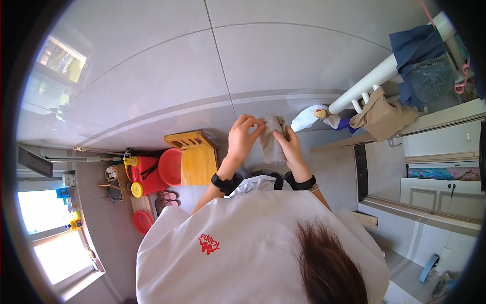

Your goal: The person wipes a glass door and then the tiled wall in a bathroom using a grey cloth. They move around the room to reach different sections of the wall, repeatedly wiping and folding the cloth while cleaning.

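A crumpled grey-beige cloth (272,147) hangs in front of me, near the tiled wall. My right hand (291,149) grips its right side, the thumb lying across the front and the fingers behind it. At the cloth's upper left edge, the thumb and forefinger of my left hand (242,138) are pinched together; the other fingers curl beside them. The fingertips appear to hold that edge, though the contact is small. A black band circles each wrist.
A yellow wooden chair (198,164) stands left, beside a red basin (171,167) and a red jug (147,175) with yellow caps. To the right, a white pipe rack (367,81) carries a brown cloth (386,115), a blue cloth (412,43) and a white cloth (307,118).
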The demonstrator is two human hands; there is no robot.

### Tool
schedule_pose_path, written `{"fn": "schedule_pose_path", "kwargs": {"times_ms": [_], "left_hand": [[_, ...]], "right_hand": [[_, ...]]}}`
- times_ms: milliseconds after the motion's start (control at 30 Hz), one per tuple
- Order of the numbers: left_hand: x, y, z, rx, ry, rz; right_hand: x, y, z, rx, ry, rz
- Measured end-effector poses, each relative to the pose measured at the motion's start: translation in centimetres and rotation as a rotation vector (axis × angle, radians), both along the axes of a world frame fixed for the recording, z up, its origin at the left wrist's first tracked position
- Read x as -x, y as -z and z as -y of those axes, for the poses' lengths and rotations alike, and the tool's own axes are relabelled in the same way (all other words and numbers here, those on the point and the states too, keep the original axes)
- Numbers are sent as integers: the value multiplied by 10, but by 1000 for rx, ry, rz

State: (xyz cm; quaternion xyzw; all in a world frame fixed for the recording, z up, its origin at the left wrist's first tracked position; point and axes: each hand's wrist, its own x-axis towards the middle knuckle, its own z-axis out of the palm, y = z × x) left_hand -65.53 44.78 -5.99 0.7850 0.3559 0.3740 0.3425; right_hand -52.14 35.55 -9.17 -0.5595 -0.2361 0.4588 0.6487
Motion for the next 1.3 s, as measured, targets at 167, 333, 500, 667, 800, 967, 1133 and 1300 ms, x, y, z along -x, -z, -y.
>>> {"fn": "schedule_pose_path", "kwargs": {"times_ms": [167, 333, 500, 667, 800, 967, 1133, 1300], "left_hand": [[8, 3, -5, 145, -43, 17], [11, 4, -1, 14, 39, -43], [11, 9, -2, 65, 11, -49], [25, 20, -8, 105, -59, -51], [52, 35, -16, 186, -142, -73], [86, 52, -20, 218, -170, -344], [94, 67, -13, 278, -133, -316], [90, 78, -7, 392, -57, -221]], "right_hand": [[6, 6, 0, 21, -8, 13], [14, 12, -1, 10, -45, 12], [15, 17, -2, 36, -55, 21], [-1, 16, -15, 34, -53, 63], [-29, 1, -34, 12, -86, 256], [-61, -55, -63, -223, 147, 374], [-78, -130, -91, -505, 490, 772], [-84, -191, -133, -694, 818, 999]]}}
